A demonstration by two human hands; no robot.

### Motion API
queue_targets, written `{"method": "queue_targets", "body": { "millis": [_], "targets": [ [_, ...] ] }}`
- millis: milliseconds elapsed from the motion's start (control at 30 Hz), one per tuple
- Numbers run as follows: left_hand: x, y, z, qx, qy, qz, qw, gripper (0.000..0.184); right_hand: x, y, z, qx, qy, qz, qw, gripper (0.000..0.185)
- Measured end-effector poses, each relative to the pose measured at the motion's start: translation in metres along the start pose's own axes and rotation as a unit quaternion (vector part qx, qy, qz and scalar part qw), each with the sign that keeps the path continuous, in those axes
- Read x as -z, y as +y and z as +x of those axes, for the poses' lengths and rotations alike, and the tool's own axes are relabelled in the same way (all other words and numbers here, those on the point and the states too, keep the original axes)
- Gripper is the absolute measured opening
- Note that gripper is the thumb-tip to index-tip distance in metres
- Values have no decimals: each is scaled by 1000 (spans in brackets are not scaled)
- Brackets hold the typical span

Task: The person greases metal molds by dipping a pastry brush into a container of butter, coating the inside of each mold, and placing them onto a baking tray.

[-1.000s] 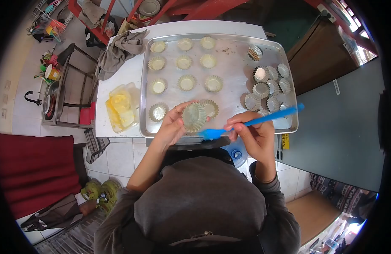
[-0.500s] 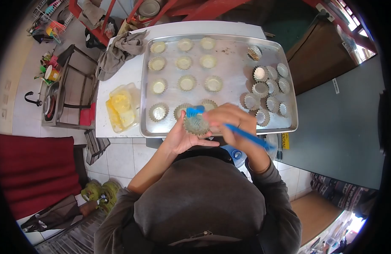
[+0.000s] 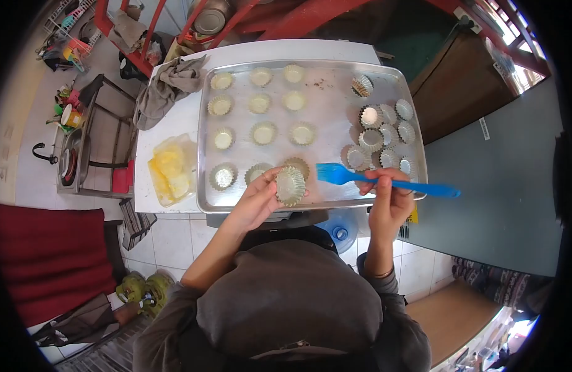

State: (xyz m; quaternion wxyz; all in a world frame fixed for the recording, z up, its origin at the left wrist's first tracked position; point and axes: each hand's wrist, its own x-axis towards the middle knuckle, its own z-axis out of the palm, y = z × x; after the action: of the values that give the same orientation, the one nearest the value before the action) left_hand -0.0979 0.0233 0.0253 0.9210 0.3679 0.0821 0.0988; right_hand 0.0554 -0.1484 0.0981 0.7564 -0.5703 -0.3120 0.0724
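My left hand (image 3: pixel 259 201) grips a fluted metal tart mould (image 3: pixel 291 186), tilted on its side above the front edge of a large baking tray (image 3: pixel 335 149). In my right hand (image 3: pixel 389 201) is a blue pastry brush (image 3: pixel 391 182), held level by its handle. Its bristles point left, a short way from the mould and not touching it. Rows of moulds (image 3: pixel 263 132) with a pale, greasy look stand on the left part of the tray. Several more moulds (image 3: pixel 371 140) crowd together at the right, some overlapping.
A clear plastic tub (image 3: pixel 174 173) with yellow fat sits on the white table left of the tray. Behind it lies a crumpled grey cloth (image 3: pixel 168 90). A grey panel (image 3: pixel 490 167) borders the table's right side, and a blue water bottle (image 3: pixel 340 232) stands below the front edge.
The brush has come out of the mould and moved right, turning level. My left hand has tilted the mould onto its side. The view has shifted slightly.
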Motion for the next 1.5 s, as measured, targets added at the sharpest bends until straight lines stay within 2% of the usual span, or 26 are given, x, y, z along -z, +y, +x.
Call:
{"method": "queue_targets", "body": {
  "millis": [33,167,200,300,333,467,567,700,900,1000,1100,1200,1400,1500],
  "targets": [
    [0,-3,2,-3,5,4,1000,60,-2,0,-4,-9,6,16,1000,11],
    [-4,-3,9,-8,0,1,1000,56,-14,12,-20,-54,-173,-11,983,11],
    [-4,-1,11,-8,-6,-6,1000,54,-6,3,-16,-78,-179,-33,980,10],
    [2,11,18,-67,50,-5,996,56,32,-3,-8,-130,-98,3,987,10],
    [-5,24,23,-72,56,2,996,56,43,-2,-6,-108,-61,2,992,10],
    [-7,63,64,-29,89,165,982,54,78,3,-1,-62,35,-32,997,11],
    [-18,74,130,-44,125,255,958,57,94,7,-1,-54,63,-40,996,12],
    [-1,55,250,-119,184,428,876,77,109,10,-2,-69,92,-38,993,12],
    [48,10,344,-131,216,555,792,68,136,12,-7,-88,123,-58,987,14],
    [68,18,345,-101,164,644,741,68,149,15,-11,-108,147,-48,982,14],
    [36,36,322,-101,143,867,466,73,157,20,-14,-118,159,-47,979,13],
    [16,45,315,-109,125,880,445,75,159,22,-9,-121,166,-47,978,13],
    [13,39,327,-50,138,899,413,83,161,26,-4,-138,139,-55,979,14],
    [8,38,317,-124,176,869,446,84,161,26,-4,-138,136,-62,979,15]
  ]
}}
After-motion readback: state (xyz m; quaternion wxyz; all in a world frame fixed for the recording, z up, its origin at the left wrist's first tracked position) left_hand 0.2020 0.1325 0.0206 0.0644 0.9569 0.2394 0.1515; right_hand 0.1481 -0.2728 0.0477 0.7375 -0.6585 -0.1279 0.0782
